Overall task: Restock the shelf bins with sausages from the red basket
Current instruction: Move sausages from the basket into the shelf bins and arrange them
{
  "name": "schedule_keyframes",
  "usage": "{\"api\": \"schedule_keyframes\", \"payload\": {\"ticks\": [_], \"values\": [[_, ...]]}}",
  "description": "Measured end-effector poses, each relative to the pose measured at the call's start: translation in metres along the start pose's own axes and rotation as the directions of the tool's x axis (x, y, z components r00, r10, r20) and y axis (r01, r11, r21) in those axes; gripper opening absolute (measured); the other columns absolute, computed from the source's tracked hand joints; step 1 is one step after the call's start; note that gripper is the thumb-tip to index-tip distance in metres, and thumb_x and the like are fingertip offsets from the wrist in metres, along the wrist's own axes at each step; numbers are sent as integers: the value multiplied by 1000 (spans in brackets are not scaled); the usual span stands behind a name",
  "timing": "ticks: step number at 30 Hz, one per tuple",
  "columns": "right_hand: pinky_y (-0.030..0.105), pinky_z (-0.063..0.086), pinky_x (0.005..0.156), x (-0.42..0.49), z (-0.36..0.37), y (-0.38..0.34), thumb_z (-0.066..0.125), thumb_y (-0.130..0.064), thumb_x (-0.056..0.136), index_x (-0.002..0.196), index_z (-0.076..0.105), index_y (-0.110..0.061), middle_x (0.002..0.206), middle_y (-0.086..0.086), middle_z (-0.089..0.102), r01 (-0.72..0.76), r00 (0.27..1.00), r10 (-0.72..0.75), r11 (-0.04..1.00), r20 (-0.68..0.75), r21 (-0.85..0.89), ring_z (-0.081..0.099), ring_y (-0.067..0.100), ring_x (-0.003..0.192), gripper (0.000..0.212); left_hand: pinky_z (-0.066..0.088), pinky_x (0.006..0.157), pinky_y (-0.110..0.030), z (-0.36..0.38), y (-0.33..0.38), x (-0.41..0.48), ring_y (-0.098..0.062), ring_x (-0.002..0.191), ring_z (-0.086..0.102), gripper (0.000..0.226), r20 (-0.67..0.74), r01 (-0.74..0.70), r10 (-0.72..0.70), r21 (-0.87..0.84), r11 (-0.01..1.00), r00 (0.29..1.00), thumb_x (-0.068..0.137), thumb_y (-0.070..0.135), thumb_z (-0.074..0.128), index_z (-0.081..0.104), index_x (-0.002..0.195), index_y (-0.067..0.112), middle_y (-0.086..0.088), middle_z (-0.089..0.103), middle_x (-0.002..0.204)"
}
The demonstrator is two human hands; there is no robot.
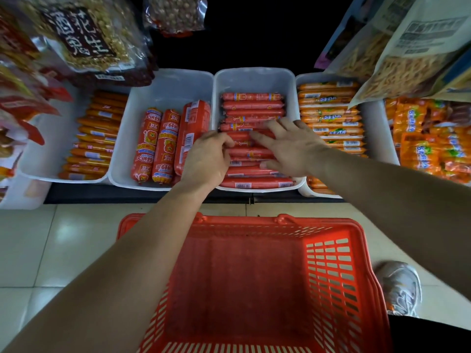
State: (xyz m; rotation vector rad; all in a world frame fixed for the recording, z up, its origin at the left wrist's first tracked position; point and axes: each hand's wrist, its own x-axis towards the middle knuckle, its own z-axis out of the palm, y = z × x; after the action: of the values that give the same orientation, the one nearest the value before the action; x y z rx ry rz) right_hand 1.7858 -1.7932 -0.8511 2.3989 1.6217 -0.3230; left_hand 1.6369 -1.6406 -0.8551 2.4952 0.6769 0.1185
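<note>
Nearest, the red basket (pixel 331 263) sits on the floor; beyond, in the third of four white bins (pixel 254 80), the left hand (pixel 206 159) curls onto the stacked red sausages (pixel 252 105) and the right hand (pixel 293 146) lies spread flat on them.

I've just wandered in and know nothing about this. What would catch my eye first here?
Two bare hands, the left hand and the right hand, rest on rows of red sausages in a white shelf bin. Below them a big red basket sits on the tiled floor, with nothing visible inside.
</note>
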Motion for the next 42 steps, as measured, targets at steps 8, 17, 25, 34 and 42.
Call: {"api": "schedule_keyframes", "payload": {"ticks": [8, 17, 25, 34, 42], "values": [[54, -6, 120, 14, 18, 3, -2, -81, 84, 152, -20, -44, 165, 6, -20, 25, 978, -33, 999, 208, 38, -14, 27, 152, 79, 48, 104, -32, 2, 9, 3, -20, 121, 60, 37, 23, 133, -131, -199, 971, 991, 102, 10, 46, 58, 136, 13, -6, 61, 135], [62, 4, 117, 72, -5, 40, 5, -65, 96, 155, -10, -38, 166, 9, 7, -238, 969, 228, 965, -101, -109, 6, 33, 152, 67, 53, 97, -26, 9, 5, 22, -11, 111, 63, 38, -29, 102, -115, -296, 950, 993, 100, 9, 46, 60, 134, 20, 0, 64, 130], [54, -5, 121, 58, 29, 18, -1, -68, 93, 150, -28, -40, 166, 1, -15, -102, 994, 102, 995, 33, -9, -11, 23, 153, 69, 53, 99, -34, 6, 8, 21, -13, 115, 61, 39, -77, 152, -199, -405, 902, 977, 101, 7, 49, 58, 137, 18, -2, 64, 131], [50, 4, 122, 65, 15, 23, 4, -65, 94, 158, -1, -33, 167, 4, 7, -140, 988, 148, 982, -50, 126, 7, 25, 152, 72, 57, 94, -35, 6, 7, 19, -11, 112, 64, 37, -5, 165, -185, -430, 888, 983, 102, 11, 48, 57, 136, 23, 1, 64, 130], [44, 30, 114, 0, 23, -9, 28, -80, 82, 144, 38, -34, 145, -2, 33, 113, 985, -144, 955, 95, 273, 30, 23, 135, 78, 51, 102, -31, -6, 4, 13, -10, 117, 62, 39, -52, 182, -224, -418, 890, 973, 99, 4, 51, 60, 135, 15, -2, 67, 129]]}}
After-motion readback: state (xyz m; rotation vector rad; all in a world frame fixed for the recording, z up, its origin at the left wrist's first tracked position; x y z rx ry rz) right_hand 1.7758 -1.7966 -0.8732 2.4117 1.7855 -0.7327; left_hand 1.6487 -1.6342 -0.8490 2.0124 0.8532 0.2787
